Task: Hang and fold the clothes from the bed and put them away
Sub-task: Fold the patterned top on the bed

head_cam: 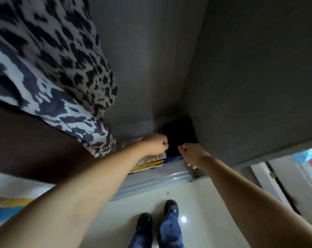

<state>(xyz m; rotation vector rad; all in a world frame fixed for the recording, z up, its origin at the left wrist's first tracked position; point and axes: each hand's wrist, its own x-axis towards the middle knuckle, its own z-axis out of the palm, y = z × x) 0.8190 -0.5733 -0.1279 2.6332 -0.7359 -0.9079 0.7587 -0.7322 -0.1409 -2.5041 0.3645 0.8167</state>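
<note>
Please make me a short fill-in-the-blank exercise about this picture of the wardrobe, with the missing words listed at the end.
1. The hanging garment at upper left has a black-and-white ____ print.
2. The left hand is above the stack of ____ clothes on the wardrobe floor.
3. The dark folded garment lies in the back ____ of the wardrobe, to the right of the stack.
4. The right hand reaches forward beside the left hand; both shoes are ____ in colour.

Missing words: animal; folded; corner; black
</note>
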